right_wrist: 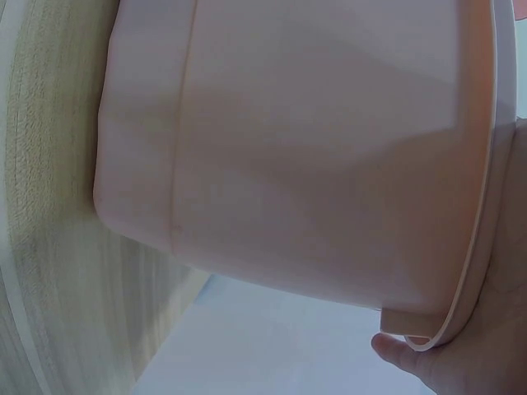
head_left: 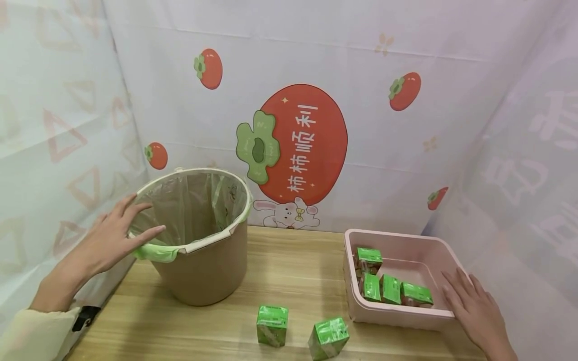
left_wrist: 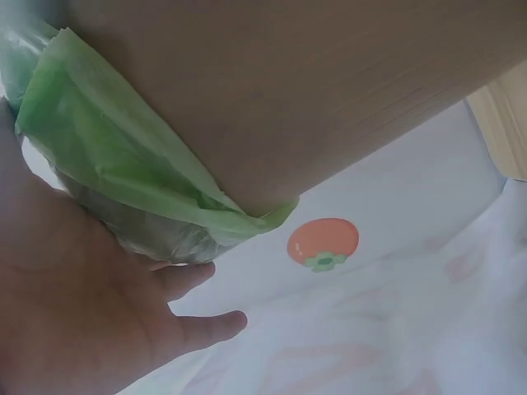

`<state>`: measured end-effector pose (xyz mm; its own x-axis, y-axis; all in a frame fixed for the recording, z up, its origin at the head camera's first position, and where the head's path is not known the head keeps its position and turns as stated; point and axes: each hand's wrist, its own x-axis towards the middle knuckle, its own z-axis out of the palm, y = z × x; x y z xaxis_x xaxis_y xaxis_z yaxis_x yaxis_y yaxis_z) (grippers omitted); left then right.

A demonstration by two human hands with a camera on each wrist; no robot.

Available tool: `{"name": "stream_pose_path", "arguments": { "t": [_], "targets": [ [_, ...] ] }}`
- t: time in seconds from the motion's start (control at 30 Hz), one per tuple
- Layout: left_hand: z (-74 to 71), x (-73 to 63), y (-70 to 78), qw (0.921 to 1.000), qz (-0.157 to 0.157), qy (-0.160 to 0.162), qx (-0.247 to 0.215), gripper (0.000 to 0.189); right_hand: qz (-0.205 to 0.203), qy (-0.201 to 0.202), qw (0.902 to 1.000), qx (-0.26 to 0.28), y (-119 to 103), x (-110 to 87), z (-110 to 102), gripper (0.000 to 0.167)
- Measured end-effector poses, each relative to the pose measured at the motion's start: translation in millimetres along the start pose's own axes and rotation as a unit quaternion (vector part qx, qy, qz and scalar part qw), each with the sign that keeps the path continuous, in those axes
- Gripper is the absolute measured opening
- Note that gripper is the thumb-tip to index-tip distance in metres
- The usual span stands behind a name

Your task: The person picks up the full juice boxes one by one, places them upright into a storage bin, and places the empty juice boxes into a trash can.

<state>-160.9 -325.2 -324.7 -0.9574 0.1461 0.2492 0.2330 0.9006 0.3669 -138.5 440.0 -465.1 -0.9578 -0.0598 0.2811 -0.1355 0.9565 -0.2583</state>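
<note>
In the head view my left hand (head_left: 105, 238) is at the left rim of a brown trash bin (head_left: 203, 276), fingers spread and thumb over the rim. A clear liner bag lines the bin, and its green edge (head_left: 155, 252) folds over the rim. The left wrist view shows this palm (left_wrist: 82, 304) beside the green bag edge (left_wrist: 115, 140). My right hand (head_left: 476, 311) rests on the right rim of a pink plastic basket (head_left: 402, 318), fingers extended. Several small green-topped drink cartons (head_left: 390, 289) lie at the basket's left and front. Its outer wall (right_wrist: 313, 148) fills the right wrist view.
Two more green-topped cartons, one upright (head_left: 272, 326) and one tilted in view (head_left: 328, 338), stand on the wooden table (head_left: 298, 271) between bin and basket. Fabric with printed persimmons (head_left: 307, 140) encloses the back and both sides.
</note>
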Motion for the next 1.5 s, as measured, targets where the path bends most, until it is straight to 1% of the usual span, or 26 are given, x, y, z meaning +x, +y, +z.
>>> {"name": "stream_pose_path", "arguments": {
  "t": [0.2, 0.4, 0.53, 0.67, 0.77, 0.9, 1.07, 1.13, 1.27, 1.33, 1.5],
  "targets": [
    [2.2, 0.2, -0.2, 0.9994, 0.019, 0.026, -0.015, 0.071, -0.008, 0.007, 0.9999, 0.003, 2, -0.5, -1, 0.052],
    [5.4, -2.8, -1.4, 0.9984, 0.022, 0.036, -0.038, 0.069, -0.007, -0.004, 0.9999, 0.009, 4, 5.7, -4, 0.053],
    [11.6, -4.4, -2.1, 0.9978, 0.027, 0.044, -0.042, 0.069, -0.012, 0.005, 0.9993, 0.034, 3, 2.1, -8, 0.054],
    [17.2, -6.9, -3.8, 0.9972, 0.036, 0.056, -0.035, 0.068, -0.037, 0.033, 0.9954, 0.082, -6, -2.7, -7, 0.050],
    [18.3, -8.6, -6.0, 0.9966, 0.043, 0.065, -0.029, 0.066, -0.064, 0.050, 0.9906, 0.110, -20, -1.7, -4, 0.049],
    [19.1, -6.5, -7.6, 0.9961, 0.049, 0.069, -0.026, 0.065, -0.073, 0.050, 0.9862, 0.140, -43, -3.0, 0, 0.052],
    [18.4, -3.0, -6.8, 0.9962, 0.046, 0.067, -0.030, 0.067, -0.086, 0.051, 0.9764, 0.191, -77, -6.2, 2, 0.053],
    [17.4, -3.1, -6.5, 0.9964, 0.045, 0.065, -0.030, 0.068, -0.099, 0.054, 0.9746, 0.194, -93, -5.8, 2, 0.053],
    [15.6, -4.2, -6.9, 0.9966, 0.048, 0.061, -0.028, 0.070, -0.131, 0.057, 0.9739, 0.177, -126, -3.3, 7, 0.053],
    [14.2, -4.7, -7.1, 0.9969, 0.047, 0.057, -0.029, 0.070, -0.143, 0.048, 0.9722, 0.179, -143, -2.5, 10, 0.054],
    [11.4, -4.2, -6.7, 0.9977, 0.040, 0.047, -0.029, 0.073, -0.146, -0.006, 0.9687, 0.201, -187, -2.1, 17, 0.052]
  ]
}}
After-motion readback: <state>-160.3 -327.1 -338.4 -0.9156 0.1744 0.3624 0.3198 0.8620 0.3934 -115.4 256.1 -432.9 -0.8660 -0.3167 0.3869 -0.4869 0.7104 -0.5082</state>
